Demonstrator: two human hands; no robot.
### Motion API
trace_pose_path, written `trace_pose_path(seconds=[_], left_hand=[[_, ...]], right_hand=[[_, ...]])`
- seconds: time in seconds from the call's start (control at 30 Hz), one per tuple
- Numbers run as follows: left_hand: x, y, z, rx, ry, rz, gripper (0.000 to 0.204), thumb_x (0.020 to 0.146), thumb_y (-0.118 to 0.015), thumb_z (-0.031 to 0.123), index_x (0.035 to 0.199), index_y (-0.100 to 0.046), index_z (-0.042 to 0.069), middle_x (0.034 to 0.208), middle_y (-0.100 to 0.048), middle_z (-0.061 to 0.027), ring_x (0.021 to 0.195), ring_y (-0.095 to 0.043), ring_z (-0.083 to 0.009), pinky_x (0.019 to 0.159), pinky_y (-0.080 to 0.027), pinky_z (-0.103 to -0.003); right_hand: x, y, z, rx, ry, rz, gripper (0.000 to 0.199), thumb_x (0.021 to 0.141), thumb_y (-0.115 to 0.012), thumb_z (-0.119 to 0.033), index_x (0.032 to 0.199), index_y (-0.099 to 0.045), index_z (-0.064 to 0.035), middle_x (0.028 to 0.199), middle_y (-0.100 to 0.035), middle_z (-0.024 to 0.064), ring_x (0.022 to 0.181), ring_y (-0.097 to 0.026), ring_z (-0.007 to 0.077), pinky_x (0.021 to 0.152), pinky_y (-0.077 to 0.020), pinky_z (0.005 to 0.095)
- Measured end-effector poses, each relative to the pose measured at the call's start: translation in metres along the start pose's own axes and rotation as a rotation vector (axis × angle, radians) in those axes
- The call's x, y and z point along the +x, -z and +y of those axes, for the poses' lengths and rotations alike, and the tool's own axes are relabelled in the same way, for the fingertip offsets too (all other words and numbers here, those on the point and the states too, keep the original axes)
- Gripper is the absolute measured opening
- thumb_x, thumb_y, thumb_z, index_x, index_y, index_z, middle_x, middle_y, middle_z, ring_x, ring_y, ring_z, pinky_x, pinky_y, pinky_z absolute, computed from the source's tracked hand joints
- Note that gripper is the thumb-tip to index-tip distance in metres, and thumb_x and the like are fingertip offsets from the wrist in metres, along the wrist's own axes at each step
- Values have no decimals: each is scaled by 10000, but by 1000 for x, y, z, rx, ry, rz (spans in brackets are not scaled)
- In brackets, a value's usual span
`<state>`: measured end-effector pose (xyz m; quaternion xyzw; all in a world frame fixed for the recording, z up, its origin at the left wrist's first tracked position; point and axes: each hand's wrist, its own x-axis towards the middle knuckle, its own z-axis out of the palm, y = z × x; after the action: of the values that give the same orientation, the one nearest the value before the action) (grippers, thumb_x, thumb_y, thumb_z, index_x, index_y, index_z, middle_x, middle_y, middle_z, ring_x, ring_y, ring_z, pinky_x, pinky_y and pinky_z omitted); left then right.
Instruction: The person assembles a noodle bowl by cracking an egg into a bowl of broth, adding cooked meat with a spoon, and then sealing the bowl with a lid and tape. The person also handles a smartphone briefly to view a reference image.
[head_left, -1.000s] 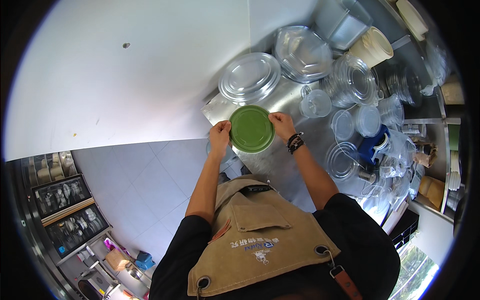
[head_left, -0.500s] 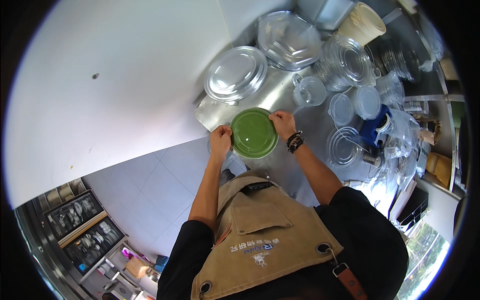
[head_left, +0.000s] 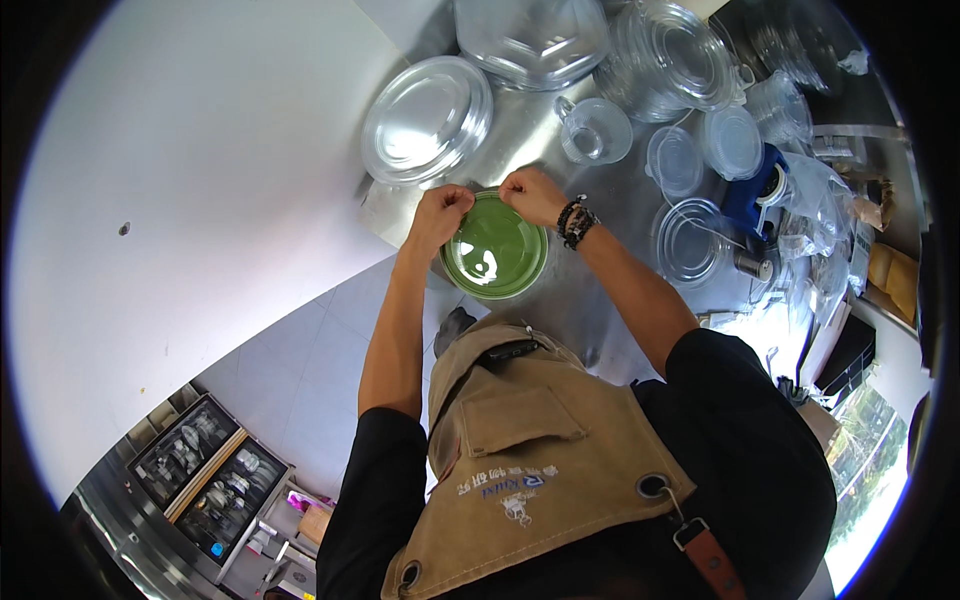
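A round green bowl (head_left: 497, 246) is at the near edge of the metal counter in front of me. Its top is glossy and catches a bright reflection, as a clear lid pressed over it would. My left hand (head_left: 440, 215) pinches the rim at the far left, fingers closed. At the far right of the same rim, my right hand (head_left: 534, 196) is closed too, with dark beaded bracelets on its wrist. The two hands are close together, and the fingertips partly cover the rim. Beyond them are a large clear oval lid (head_left: 428, 120) and a clear measuring jug (head_left: 596, 131).
Stacked clear lids (head_left: 690, 58) stand at the back right of the metal counter (head_left: 600, 230). Small lidded tubs (head_left: 674, 160), a round clear lid (head_left: 692, 243) and a blue device (head_left: 752, 195) are at the right. A white wall (head_left: 200, 180) borders the left.
Both hands have slid from the bowl's sides to its far rim and come closer together. The bowl's reflection has grown, and the view has shifted slightly.
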<state>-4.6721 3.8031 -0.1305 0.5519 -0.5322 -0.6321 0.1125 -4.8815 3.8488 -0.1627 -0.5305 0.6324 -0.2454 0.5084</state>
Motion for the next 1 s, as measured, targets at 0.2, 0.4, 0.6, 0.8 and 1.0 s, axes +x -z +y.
trace_pose_path(seconds=[0.2, 0.4, 0.6, 0.8, 1.0], left_hand=[[11, -5, -1, -4, -14, -32, 121, 907, -620, 75, 948, -690, -15, 812, -627, 2, 718, -521, -76, 646, -414, -225], [-1, 9, -9, -81, -52, -50, 168, 926, -608, 66, 1032, -694, -33, 861, -654, -20, 755, -547, -76, 674, -431, -229], [-9, 17, -18, 4, 6, -8, 186, 913, -614, 49, 1044, -686, -60, 887, -665, -26, 784, -574, -87, 698, -449, -236], [-27, 22, -22, -199, 45, 8, 193, 875, -589, -18, 1032, -694, -56, 840, -652, -23, 755, -562, -86, 671, -431, -232], [-32, 17, -31, -136, -78, 90, 216, 865, -563, -45, 1044, -684, -53, 874, -657, -29, 799, -571, -85, 721, -451, -235]], right_hand=[[11, -3, -15, 3, 102, -91, 176, 877, -655, -167, 931, -715, -10, 850, -724, 99, 754, -668, 157, 708, -520, 309], [18, -8, -11, 1, 9, -69, 162, 890, -639, -151, 933, -703, -8, 819, -707, 74, 722, -637, 136, 683, -508, 304], [12, -15, 0, 86, 67, 27, 190, 860, -625, -183, 918, -709, -23, 834, -705, 127, 772, -677, 266, 744, -520, 368], [5, -12, 6, 120, -10, 106, 192, 882, -644, -207, 932, -711, -35, 856, -708, 105, 775, -673, 229, 740, -524, 344], [1, -14, 14, 176, 33, 230, 182, 888, -666, -184, 959, -716, -24, 831, -719, 88, 744, -673, 165, 721, -529, 308]])
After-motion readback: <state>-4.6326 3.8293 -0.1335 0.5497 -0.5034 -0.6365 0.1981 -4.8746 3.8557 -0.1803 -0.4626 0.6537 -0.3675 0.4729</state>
